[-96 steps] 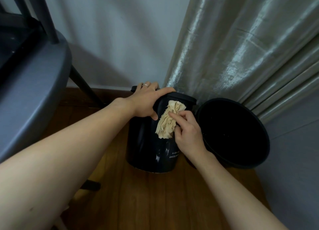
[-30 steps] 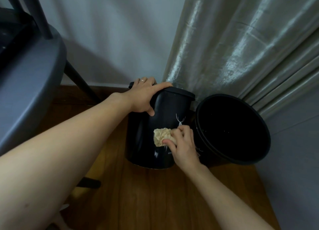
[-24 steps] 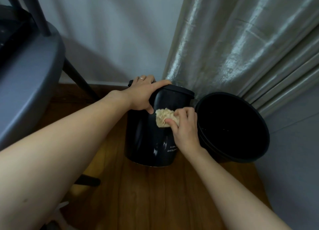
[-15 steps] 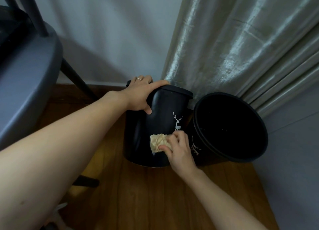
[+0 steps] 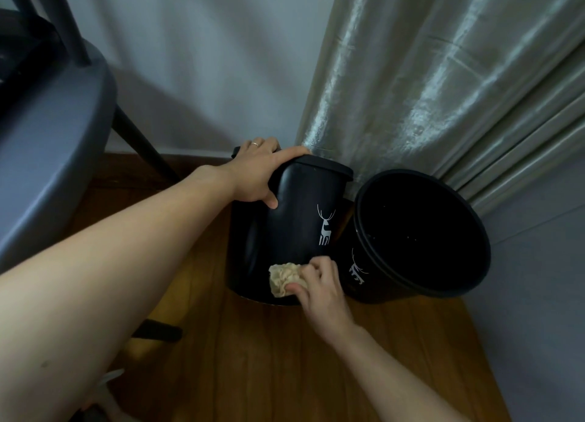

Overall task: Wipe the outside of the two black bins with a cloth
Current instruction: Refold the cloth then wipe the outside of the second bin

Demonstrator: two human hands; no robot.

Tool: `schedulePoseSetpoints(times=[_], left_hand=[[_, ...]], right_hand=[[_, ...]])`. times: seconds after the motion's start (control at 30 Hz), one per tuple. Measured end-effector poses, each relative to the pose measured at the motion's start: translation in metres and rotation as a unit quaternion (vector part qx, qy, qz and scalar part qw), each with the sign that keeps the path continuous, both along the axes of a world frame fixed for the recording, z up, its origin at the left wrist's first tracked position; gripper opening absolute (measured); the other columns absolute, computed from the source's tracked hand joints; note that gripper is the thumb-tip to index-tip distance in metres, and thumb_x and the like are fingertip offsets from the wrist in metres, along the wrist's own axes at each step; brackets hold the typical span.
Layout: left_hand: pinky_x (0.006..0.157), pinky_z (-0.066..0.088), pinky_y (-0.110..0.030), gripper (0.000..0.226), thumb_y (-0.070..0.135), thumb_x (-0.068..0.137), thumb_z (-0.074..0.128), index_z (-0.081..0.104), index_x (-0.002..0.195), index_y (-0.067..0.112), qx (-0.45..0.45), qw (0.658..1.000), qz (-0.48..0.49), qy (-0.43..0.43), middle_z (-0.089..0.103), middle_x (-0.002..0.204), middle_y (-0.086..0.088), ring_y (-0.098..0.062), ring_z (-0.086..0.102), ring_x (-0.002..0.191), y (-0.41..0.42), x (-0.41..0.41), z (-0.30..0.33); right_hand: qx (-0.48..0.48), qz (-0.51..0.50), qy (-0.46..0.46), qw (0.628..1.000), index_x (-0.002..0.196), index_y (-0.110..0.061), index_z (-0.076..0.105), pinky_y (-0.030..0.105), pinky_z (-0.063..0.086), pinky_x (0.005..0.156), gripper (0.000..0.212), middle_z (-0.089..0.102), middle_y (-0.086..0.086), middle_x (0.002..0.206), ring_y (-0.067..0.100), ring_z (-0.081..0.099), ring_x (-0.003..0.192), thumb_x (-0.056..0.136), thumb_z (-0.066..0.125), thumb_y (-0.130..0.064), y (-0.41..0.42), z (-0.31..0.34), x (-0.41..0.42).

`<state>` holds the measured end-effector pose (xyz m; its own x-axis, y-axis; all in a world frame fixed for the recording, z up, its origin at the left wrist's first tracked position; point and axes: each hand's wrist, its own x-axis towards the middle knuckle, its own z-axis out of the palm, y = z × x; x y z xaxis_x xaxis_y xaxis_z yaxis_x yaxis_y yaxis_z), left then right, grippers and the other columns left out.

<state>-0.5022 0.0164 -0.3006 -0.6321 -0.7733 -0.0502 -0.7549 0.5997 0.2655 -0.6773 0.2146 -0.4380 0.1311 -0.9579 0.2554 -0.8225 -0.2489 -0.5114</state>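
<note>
At centre frame a lidded bin (image 5: 294, 225) stands on the wood floor (image 5: 253, 358), with a white deer print on its side; the open bin (image 5: 421, 235) leaning just right of it bears the same print, and no words can be read. From the left, the left hand (image 5: 258, 171) grasps the lid's edge, thumb on the wall. From lower right, the right hand (image 5: 319, 287) clutches a bunched beige cloth (image 5: 283, 277) against the lidded bin's base.
</note>
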Motion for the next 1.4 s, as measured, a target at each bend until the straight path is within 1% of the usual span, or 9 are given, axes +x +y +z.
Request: schedulePoseSetpoints(times=[0.23,0.37,0.5,0.57,0.73,0.97,1.1,1.23,1.4], left_hand=[[0.106,0.024,-0.042,0.113,0.034,0.063,0.087,0.016,0.150,0.041,0.004,1.000,0.000,-0.004,0.040,0.122,-0.009,-0.031,0.036,0.116,-0.001,-0.003,0.000],[0.103,0.024,-0.041,0.112,0.033,0.062,0.087,0.017,0.150,0.042,0.003,1.000,0.000,-0.001,0.039,0.120,-0.009,-0.030,0.036,0.113,-0.001,0.000,-0.001],[0.104,0.023,-0.040,0.111,0.033,0.063,0.087,0.018,0.149,0.043,0.006,1.000,0.000,0.004,0.040,0.120,-0.008,-0.029,0.036,0.113,0.001,-0.001,0.001],[0.105,0.023,-0.040,0.111,0.032,0.063,0.087,0.018,0.149,0.042,0.006,1.000,0.002,0.003,0.040,0.121,-0.009,-0.030,0.035,0.114,0.001,-0.001,0.001],[0.105,0.023,-0.041,0.111,0.033,0.063,0.088,0.019,0.149,0.041,0.005,1.000,0.001,0.001,0.040,0.122,-0.009,-0.030,0.035,0.115,0.001,-0.001,0.001],[0.105,0.023,-0.041,0.112,0.033,0.063,0.087,0.018,0.150,0.042,0.006,1.000,0.000,0.003,0.040,0.120,-0.009,-0.030,0.035,0.114,0.001,0.000,0.000],[0.107,0.023,-0.041,0.112,0.032,0.062,0.088,0.019,0.150,0.041,0.002,1.000,0.004,0.002,0.040,0.122,-0.010,-0.031,0.036,0.115,0.002,-0.001,0.001],[0.106,0.023,-0.042,0.113,0.034,0.063,0.088,0.017,0.150,0.041,0.000,1.000,0.003,0.000,0.040,0.124,-0.010,-0.031,0.035,0.117,0.001,-0.002,0.000],[0.107,0.022,-0.043,0.113,0.034,0.063,0.088,0.017,0.150,0.041,0.000,1.000,0.002,-0.001,0.040,0.124,-0.010,-0.031,0.035,0.117,0.001,-0.002,-0.001]], right_hand=[[-0.054,-0.114,-0.063,0.990,0.096,-0.010,0.056,0.033,0.045,0.082,0.029,0.046,0.009,0.105,0.025,0.049,0.097,0.091,0.059,-0.038,-0.037,0.026,0.002],[-0.026,-0.018,-0.016,0.999,0.094,-0.021,0.047,0.033,0.049,0.073,0.025,0.043,0.007,0.104,0.025,0.050,0.094,0.090,0.049,-0.046,-0.001,0.004,0.006],[-0.027,0.049,0.061,0.997,0.091,-0.020,0.041,0.032,0.057,0.063,0.030,0.039,0.000,0.104,0.021,0.051,0.094,0.092,0.044,-0.050,0.017,-0.014,0.003],[-0.040,0.039,0.038,0.998,0.092,-0.019,0.043,0.033,0.056,0.068,0.029,0.042,0.003,0.103,0.023,0.052,0.093,0.093,0.048,-0.048,0.009,-0.009,0.003],[-0.062,-0.100,-0.083,0.990,0.096,-0.018,0.049,0.031,0.046,0.081,0.029,0.042,-0.001,0.104,0.019,0.049,0.093,0.092,0.053,-0.046,-0.017,0.011,0.004],[-0.031,0.040,0.022,0.998,0.094,-0.020,0.044,0.029,0.054,0.073,0.030,0.038,-0.001,0.105,0.022,0.052,0.095,0.091,0.050,-0.049,0.016,-0.018,0.001],[-0.040,-0.051,-0.079,0.995,0.095,-0.022,0.047,0.025,0.044,0.081,0.024,0.041,-0.001,0.103,0.018,0.050,0.092,0.091,0.056,-0.044,-0.008,0.006,0.007],[-0.049,-0.204,-0.227,0.951,0.097,-0.017,0.048,0.025,0.045,0.082,0.035,0.040,-0.003,0.105,0.015,0.050,0.094,0.090,0.056,-0.050,-0.029,0.037,0.014],[-0.058,-0.166,-0.158,0.972,0.099,-0.025,0.044,0.027,0.044,0.087,0.030,0.036,-0.002,0.111,0.021,0.047,0.103,0.088,0.063,-0.045,-0.013,0.019,0.018]])
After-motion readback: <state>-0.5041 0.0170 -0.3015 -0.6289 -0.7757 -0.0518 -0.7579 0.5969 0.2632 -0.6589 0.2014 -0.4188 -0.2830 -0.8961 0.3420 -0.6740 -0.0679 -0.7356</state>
